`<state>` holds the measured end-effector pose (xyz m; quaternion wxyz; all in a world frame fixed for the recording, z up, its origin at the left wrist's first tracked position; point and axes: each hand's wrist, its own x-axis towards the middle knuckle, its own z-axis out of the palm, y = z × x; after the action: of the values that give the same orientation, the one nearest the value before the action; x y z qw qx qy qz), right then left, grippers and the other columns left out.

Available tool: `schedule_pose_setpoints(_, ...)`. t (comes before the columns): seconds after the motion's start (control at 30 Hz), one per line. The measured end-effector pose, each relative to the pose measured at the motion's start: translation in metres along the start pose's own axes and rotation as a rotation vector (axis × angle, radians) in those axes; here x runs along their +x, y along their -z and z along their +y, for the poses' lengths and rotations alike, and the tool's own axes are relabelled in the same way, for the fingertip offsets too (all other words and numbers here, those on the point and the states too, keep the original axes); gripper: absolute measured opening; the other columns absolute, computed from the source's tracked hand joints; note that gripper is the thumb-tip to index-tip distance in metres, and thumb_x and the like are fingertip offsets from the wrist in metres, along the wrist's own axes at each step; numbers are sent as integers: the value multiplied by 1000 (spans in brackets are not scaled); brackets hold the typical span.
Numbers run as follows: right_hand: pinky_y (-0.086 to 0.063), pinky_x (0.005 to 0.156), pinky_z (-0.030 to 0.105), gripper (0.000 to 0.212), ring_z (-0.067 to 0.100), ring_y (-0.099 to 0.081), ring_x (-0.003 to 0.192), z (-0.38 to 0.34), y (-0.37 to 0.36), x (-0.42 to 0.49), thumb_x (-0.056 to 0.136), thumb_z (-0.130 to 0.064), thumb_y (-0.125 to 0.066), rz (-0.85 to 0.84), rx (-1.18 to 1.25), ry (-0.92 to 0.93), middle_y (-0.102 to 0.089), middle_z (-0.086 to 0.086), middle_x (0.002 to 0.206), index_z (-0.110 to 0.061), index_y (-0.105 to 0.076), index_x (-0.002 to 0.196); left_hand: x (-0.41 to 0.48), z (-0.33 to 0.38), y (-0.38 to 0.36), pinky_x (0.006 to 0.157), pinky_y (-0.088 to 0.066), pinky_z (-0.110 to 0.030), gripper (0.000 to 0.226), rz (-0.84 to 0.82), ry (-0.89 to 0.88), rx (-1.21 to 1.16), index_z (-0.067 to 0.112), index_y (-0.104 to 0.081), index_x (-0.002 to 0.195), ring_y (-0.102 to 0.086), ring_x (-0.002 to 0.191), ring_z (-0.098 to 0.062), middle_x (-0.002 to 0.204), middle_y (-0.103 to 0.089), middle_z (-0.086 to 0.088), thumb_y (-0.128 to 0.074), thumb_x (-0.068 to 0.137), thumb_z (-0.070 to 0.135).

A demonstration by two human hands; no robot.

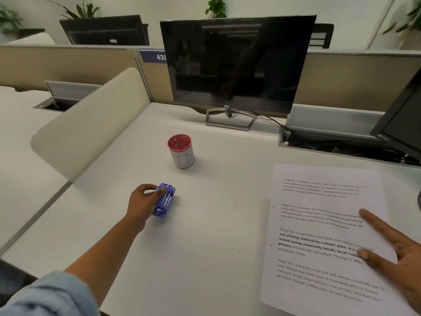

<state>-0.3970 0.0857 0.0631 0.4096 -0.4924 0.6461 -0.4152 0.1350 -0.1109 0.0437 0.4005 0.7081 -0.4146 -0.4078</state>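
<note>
The purple hole punch (164,200) is gripped on the desk (216,224) by the curled fingers of the outstretched left hand (142,202). The printed sheet (319,224) is held down by the straight, spread fingers of the right hand (405,258).

Open desk (216,215) between punch (164,202) and sheet (319,226); red cup (181,151) stands beyond.

I see white bench (205,224) centre frame, beige partitions (57,65) upper left, dark monitor (237,62) top centre, plants (216,6) along back wall.

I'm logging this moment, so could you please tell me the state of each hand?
Left hand: grips the purple punch.
Right hand: open, fingers flat on the printed sheet.
</note>
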Motion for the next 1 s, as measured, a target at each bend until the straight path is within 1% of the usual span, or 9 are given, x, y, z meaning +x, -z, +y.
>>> schedule_pose_setpoints(0.1, -59, 77, 45, 86, 0, -66, 111, 2, -2, 3, 68, -37, -89, 7, 12, 21, -61, -22, 135, -46, -46, 142, 10, -6, 0, 52, -44, -23, 19, 34, -10, 40, 14, -65, 78, -57, 60, -17, 69, -64, -2, -72, 88, 29)
schedule_pose_setpoints(0.23, -59, 76, 52, 82, 5, -67, 111, 7, -2, 6, 72, -21, -83, 21, 35, 36, -63, -20, 134, -45, -48, 142, 19, -12, 0, 55, -42, -26, 27, 65, 13, 90, 10, -66, 78, -52, 61, -18, 70, -61, -4, -66, 93, 33)
schedule_pose_setpoints(0.33, -59, 79, 46, 80, 2, -66, 112, 6, -4, 5, 71, -23, -81, 20, 62, 29, -62, -22, 134, -46, -49, 141, 24, -17, 2, 58, -42, -28, 26, 56, 4, 114, 13, -67, 77, -53, 68, -22, 75, -63, -3, -64, 94, 33)
schedule_pose_setpoints(0.43, -57, 80, 49, 81, 4, -66, 114, 8, -5, 2, 70, -24, -82, 15, 88, 10, -62, -21, 135, -46, -50, 140, 27, -17, 2, 80, -46, -34, 21, 64, 4, 137, 9, -67, 100, -56, 96, -25, 108, -61, 0, -65, 94, 30)
schedule_pose_setpoints(0.5, -58, 80, 47, 85, 4, -65, 114, 6, -5, 0, 67, -32, -89, 14, 73, 0, -62, -22, 135, -46, -49, 141, 28, -17, 2, 86, -45, -37, 14, 56, 11, 149, 16, -63, 87, -53, 99, -25, 105, -57, 6, -66, 94, 29)
schedule_pose_setpoints(0.6, -58, 80, 45, 93, 2, -64, 115, 4, -4, -1, 60, -52, -88, 9, 34, -4, -60, -22, 136, -45, -46, 143, 28, -18, 2, 79, -44, -35, 25, 27, -4, 218, 23, -56, 71, -49, 94, -25, 100, -50, 4, -65, 94, 29)
schedule_pose_setpoints(0.77, -53, 80, 61, 94, 8, -63, 120, 10, 3, -2, 62, -52, -88, 6, 35, -28, -59, -16, 140, -44, -44, 145, 29, -25, 3, 57, -44, -29, 25, 19, -4, 272, 14, -59, 75, -54, 80, -29, 100, -50, -13, -68, 91, 30)
schedule_pose_setpoints(0.87, -51, 80, 65, 93, 7, -61, 122, 9, 4, -4, 63, -50, -88, 4, 42, -36, -58, -18, 141, -44, -44, 145, 26, -25, 4, 54, -47, -27, 24, 41, 30, 246, 12, -64, 95, -60, 77, -27, 115, -56, -19, -74, 86, 32)
schedule_pose_setpoints(1.0, -50, 81, 68, 93, 8, -63, 120, 2, 2, -10, 61, -51, -89, 20, 52, -43, -58, -19, 140, -46, -46, 143, 18, -16, 0, 81, -57, -47, 48, 169, 27, 308, 16, -59, 116, -61, 106, -35, 131, -53, -15, -77, 80, 44)
